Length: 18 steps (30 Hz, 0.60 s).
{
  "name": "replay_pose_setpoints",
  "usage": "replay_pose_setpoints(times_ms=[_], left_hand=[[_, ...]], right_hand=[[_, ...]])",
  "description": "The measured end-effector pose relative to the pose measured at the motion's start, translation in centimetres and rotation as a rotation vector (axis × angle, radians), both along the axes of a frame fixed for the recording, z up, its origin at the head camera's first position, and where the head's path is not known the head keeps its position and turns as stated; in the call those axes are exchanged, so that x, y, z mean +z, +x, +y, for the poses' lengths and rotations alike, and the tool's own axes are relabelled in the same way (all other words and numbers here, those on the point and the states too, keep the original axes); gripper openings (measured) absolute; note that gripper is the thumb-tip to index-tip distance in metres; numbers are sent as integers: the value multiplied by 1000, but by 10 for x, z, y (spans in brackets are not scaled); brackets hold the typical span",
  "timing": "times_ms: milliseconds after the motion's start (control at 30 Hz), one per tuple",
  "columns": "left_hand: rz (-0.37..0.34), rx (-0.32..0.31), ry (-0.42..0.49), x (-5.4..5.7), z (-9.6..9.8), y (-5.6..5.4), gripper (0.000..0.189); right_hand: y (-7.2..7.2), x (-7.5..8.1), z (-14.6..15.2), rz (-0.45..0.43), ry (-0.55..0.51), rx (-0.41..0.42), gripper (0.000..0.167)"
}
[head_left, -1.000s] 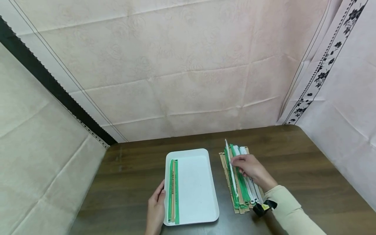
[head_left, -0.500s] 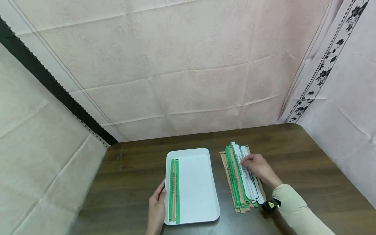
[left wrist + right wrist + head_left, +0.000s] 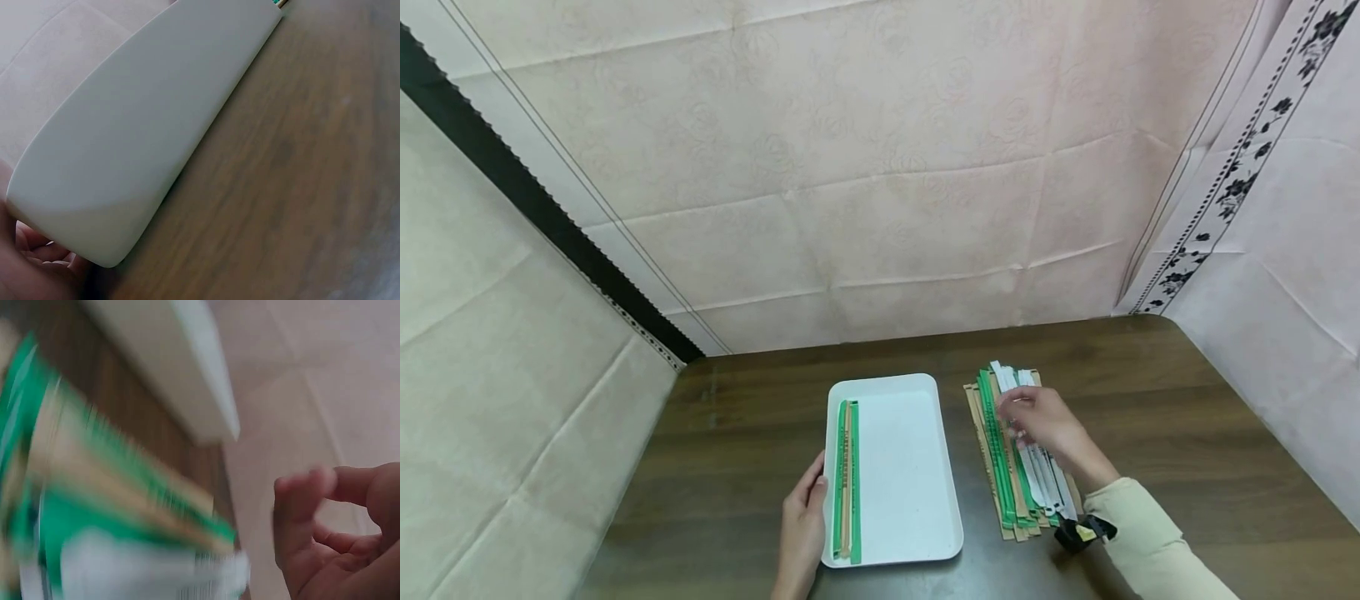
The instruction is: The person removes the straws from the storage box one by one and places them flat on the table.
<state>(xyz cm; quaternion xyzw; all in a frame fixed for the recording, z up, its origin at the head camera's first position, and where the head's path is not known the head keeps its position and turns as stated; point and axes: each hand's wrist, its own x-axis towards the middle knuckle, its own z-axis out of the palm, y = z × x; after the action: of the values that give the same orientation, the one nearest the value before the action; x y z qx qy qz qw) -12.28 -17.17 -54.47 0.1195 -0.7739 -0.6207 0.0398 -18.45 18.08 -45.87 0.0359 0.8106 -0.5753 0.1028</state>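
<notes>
A white tray [image 3: 902, 475] lies on the table, with two green packets [image 3: 855, 517] and a brown one [image 3: 846, 475] side by side along its left part. My left hand [image 3: 802, 521] grips the tray's left edge, thumb at the rim; in the left wrist view, curled fingers [image 3: 47, 250] show at the tray's end. Over a pile of long narrow green, brown and white packets [image 3: 1043, 483], my right hand [image 3: 1043, 423] hovers. In the right wrist view, its thumb and index finger come close with nothing seen between them, above the blurred packets [image 3: 106, 475].
The brown wooden table [image 3: 737, 467] extends around the tray and pile. Pale cloth [image 3: 887, 167] hangs behind it and along both sides. A dark band [image 3: 550, 192] runs down the left cloth. A black strap device [image 3: 1082, 533] sits on the right wrist.
One second ago my right hand held up a white packet at the pile's left; it then let go over the white packets and has since shifted slightly left. The left hand stays on the tray.
</notes>
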Motion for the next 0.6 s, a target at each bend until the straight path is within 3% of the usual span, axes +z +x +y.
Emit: replay_pose_setpoints(times_ms=[200,367,600], left_hand=[[2,4,5,0,0,0,44],[4,11,-5,0,1,0,44],[40,3,-4,0,0,0,43]], right_hand=[[6,7,-44,-69,-245,91,35],[11,4,-79,-150,-311,152,37],[12,-12,-124,-308,-404,225,44]])
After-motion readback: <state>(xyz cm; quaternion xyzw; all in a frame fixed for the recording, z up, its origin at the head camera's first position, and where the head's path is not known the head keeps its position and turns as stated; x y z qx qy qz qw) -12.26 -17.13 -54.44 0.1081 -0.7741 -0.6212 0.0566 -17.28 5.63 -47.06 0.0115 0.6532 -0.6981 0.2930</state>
